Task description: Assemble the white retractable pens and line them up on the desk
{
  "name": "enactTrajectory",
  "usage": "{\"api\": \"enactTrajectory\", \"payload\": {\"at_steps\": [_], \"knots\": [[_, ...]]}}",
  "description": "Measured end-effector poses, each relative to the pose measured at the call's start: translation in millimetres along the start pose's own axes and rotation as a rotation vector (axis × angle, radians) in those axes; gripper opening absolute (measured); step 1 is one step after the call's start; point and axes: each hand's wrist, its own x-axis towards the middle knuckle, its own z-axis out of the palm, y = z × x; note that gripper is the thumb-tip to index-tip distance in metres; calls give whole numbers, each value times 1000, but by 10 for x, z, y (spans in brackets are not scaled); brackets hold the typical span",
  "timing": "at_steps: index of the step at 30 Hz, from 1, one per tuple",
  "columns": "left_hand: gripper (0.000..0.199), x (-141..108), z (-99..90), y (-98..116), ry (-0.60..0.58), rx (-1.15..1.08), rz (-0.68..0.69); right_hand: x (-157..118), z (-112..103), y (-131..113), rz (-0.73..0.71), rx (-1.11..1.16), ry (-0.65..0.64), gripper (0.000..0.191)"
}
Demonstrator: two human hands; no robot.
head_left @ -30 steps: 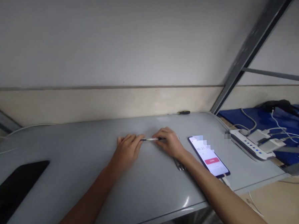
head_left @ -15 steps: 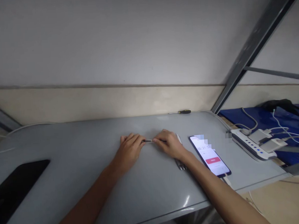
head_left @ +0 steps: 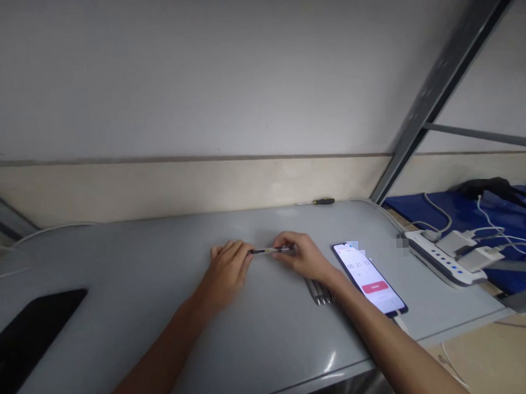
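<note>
A thin pen (head_left: 262,251), dark at its left end and lighter along the middle, lies level between my two hands just above the grey table. My left hand (head_left: 231,263) is closed around its left end, with the fingers folded over it. My right hand (head_left: 299,253) has its thumb and fingers on either side of the right end, which partly hides it. Beneath my right wrist lie several grey pens (head_left: 320,293) with silvery tips, side by side on the table; my forearm covers part of them.
A lit phone (head_left: 368,279) with a cable lies right of my right arm. Beyond it is a white power strip (head_left: 442,258) with chargers plugged in. A screwdriver (head_left: 322,201) rests by the wall. A black flat object (head_left: 36,332) is at the left on the grey table (head_left: 130,268).
My right hand has shifted slightly right and its fingers have loosened, showing more of the pen between my hands. My left hand stays closed on its end.
</note>
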Motion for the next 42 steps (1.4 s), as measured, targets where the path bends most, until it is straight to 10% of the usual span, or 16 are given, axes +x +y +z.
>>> {"api": "enactTrajectory", "payload": {"at_steps": [42], "knots": [[22, 3, 9, 6, -9, -27, -3, -8, 12, -26, 18, -63, -40, 22]]}}
